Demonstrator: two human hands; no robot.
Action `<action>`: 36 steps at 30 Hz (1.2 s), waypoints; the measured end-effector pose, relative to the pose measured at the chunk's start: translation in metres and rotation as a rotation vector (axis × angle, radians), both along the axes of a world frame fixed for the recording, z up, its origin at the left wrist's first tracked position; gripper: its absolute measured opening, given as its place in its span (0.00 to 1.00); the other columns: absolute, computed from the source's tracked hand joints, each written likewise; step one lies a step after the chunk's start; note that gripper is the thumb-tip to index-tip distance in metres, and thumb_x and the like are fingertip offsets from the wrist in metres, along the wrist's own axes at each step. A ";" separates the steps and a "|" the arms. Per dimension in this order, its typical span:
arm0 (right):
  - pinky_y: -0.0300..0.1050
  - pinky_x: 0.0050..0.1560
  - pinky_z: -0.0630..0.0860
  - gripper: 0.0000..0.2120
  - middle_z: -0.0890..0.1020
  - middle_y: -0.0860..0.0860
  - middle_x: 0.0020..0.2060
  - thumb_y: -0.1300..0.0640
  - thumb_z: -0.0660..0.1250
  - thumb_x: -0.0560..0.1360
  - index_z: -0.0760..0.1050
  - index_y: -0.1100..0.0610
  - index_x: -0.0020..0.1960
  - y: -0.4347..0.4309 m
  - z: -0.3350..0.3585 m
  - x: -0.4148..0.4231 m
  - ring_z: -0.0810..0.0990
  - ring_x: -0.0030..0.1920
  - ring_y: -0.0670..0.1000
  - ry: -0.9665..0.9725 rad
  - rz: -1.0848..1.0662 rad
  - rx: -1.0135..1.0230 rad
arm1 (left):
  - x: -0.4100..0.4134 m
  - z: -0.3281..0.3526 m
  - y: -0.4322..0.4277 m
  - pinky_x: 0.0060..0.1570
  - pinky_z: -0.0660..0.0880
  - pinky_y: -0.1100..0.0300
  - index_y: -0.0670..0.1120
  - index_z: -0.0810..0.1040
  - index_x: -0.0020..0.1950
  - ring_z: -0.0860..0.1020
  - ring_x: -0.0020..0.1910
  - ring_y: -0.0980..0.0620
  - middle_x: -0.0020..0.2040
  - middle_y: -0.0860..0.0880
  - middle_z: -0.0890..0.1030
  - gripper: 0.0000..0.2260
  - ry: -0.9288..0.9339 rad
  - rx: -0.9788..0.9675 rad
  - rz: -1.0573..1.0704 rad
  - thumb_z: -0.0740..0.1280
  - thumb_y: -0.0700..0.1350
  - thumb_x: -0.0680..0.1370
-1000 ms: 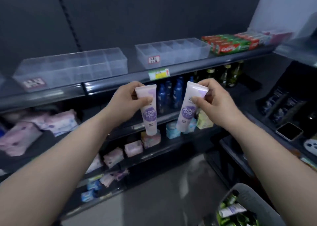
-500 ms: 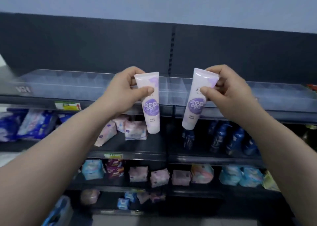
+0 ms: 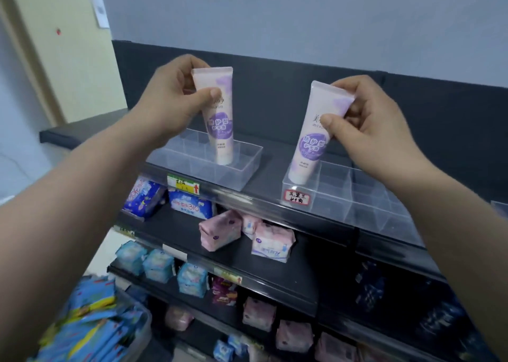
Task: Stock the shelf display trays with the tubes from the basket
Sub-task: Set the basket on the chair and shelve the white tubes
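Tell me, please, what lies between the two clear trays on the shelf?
Only bare dark shelf separates the left tray from the right tray, in the head view.

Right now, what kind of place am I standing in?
Probably a small shop's personal-care aisle: a yellow shelf price tag, pink sanitary pad packs, and clear display trays taking purple-labelled tubes.

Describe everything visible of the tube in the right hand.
The right tube is pale pink plastic with a round purple label and dark print. It is slightly tilted, flat crimped end up. The right hand pinches its upper part between thumb and fingers. Its lower end is inside the near-left corner compartment of the clear tray; whether it touches bottom is unclear.
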State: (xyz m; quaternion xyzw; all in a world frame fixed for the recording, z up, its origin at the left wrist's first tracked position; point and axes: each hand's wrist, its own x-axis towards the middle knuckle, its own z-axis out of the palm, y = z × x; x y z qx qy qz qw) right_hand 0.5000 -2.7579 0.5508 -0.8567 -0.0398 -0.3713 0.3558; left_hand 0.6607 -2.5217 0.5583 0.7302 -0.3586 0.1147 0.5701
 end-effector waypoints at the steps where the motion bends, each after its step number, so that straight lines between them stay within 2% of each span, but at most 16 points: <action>1: 0.53 0.49 0.80 0.13 0.81 0.41 0.44 0.51 0.66 0.70 0.70 0.38 0.51 0.000 0.000 0.011 0.81 0.45 0.49 -0.011 0.002 -0.007 | 0.008 -0.001 0.001 0.46 0.80 0.58 0.54 0.73 0.49 0.82 0.47 0.54 0.48 0.53 0.81 0.09 -0.003 0.003 0.022 0.69 0.41 0.75; 5: 0.42 0.46 0.77 0.13 0.79 0.38 0.43 0.55 0.65 0.71 0.69 0.41 0.51 0.004 0.000 0.055 0.80 0.43 0.46 -0.036 0.007 0.002 | 0.033 -0.006 -0.005 0.48 0.80 0.56 0.52 0.73 0.49 0.81 0.48 0.53 0.48 0.51 0.81 0.08 -0.001 0.004 0.016 0.68 0.40 0.76; 7: 0.41 0.44 0.77 0.12 0.79 0.39 0.42 0.56 0.65 0.71 0.69 0.42 0.51 0.007 0.001 0.079 0.79 0.42 0.45 -0.039 -0.001 0.003 | 0.045 -0.009 -0.013 0.48 0.80 0.56 0.51 0.74 0.48 0.81 0.48 0.50 0.47 0.48 0.81 0.08 0.000 -0.009 -0.023 0.68 0.38 0.76; 10: 0.41 0.43 0.77 0.11 0.78 0.40 0.41 0.58 0.65 0.72 0.69 0.45 0.51 0.010 0.002 0.113 0.78 0.41 0.45 -0.032 -0.015 0.012 | 0.063 -0.013 -0.026 0.43 0.78 0.61 0.51 0.74 0.46 0.80 0.43 0.55 0.43 0.51 0.80 0.09 -0.009 0.011 -0.075 0.68 0.37 0.75; 14: 0.32 0.39 0.72 0.11 0.78 0.41 0.39 0.60 0.64 0.72 0.68 0.45 0.49 0.012 -0.005 0.150 0.74 0.36 0.38 0.012 -0.027 0.007 | 0.085 -0.031 -0.038 0.45 0.79 0.53 0.48 0.74 0.46 0.80 0.43 0.50 0.43 0.48 0.80 0.09 0.040 0.066 -0.192 0.67 0.34 0.75; 16: 0.29 0.37 0.71 0.12 0.78 0.41 0.39 0.60 0.65 0.72 0.69 0.45 0.48 0.013 -0.012 0.163 0.74 0.36 0.37 0.057 -0.035 0.004 | 0.092 -0.040 -0.043 0.45 0.79 0.52 0.48 0.74 0.46 0.80 0.42 0.52 0.43 0.49 0.80 0.09 0.054 0.108 -0.238 0.68 0.34 0.75; 18: 0.32 0.39 0.73 0.12 0.79 0.42 0.40 0.60 0.65 0.71 0.70 0.44 0.48 0.013 -0.020 0.173 0.77 0.37 0.40 0.108 -0.041 0.026 | 0.098 -0.049 -0.046 0.46 0.79 0.53 0.48 0.75 0.46 0.79 0.41 0.55 0.42 0.51 0.81 0.08 0.058 0.144 -0.276 0.69 0.35 0.74; 21: 0.43 0.43 0.77 0.13 0.80 0.44 0.41 0.60 0.66 0.70 0.71 0.43 0.47 0.013 -0.030 0.184 0.80 0.42 0.49 0.163 -0.038 0.049 | 0.105 -0.058 -0.047 0.46 0.78 0.55 0.49 0.76 0.45 0.79 0.40 0.56 0.41 0.52 0.81 0.09 0.085 0.174 -0.311 0.69 0.35 0.74; 24: 0.49 0.47 0.78 0.14 0.80 0.44 0.41 0.59 0.67 0.70 0.70 0.41 0.45 0.011 -0.038 0.190 0.80 0.42 0.50 0.189 -0.049 0.052 | 0.108 -0.065 -0.047 0.45 0.78 0.54 0.48 0.76 0.45 0.79 0.41 0.53 0.41 0.48 0.81 0.10 0.122 0.173 -0.355 0.70 0.34 0.73; 27: 0.52 0.51 0.78 0.12 0.81 0.46 0.43 0.60 0.66 0.71 0.71 0.43 0.47 0.008 -0.048 0.193 0.80 0.45 0.53 0.257 -0.062 0.046 | 0.111 -0.067 -0.047 0.44 0.79 0.53 0.47 0.76 0.46 0.80 0.42 0.51 0.43 0.46 0.82 0.09 0.153 0.145 -0.385 0.70 0.34 0.73; 32: 0.49 0.48 0.77 0.08 0.81 0.46 0.42 0.58 0.66 0.73 0.72 0.48 0.50 0.005 -0.061 0.193 0.80 0.45 0.53 0.322 -0.099 0.059 | 0.111 -0.068 -0.051 0.45 0.79 0.49 0.48 0.76 0.44 0.80 0.42 0.50 0.41 0.49 0.82 0.09 0.170 0.118 -0.413 0.69 0.34 0.74; 36: 0.43 0.44 0.76 0.10 0.80 0.44 0.42 0.58 0.66 0.73 0.72 0.47 0.51 0.007 -0.060 0.191 0.79 0.42 0.49 0.325 -0.092 0.063 | 0.111 -0.069 -0.054 0.43 0.80 0.53 0.48 0.76 0.46 0.81 0.42 0.53 0.40 0.54 0.83 0.09 0.170 0.135 -0.446 0.70 0.36 0.73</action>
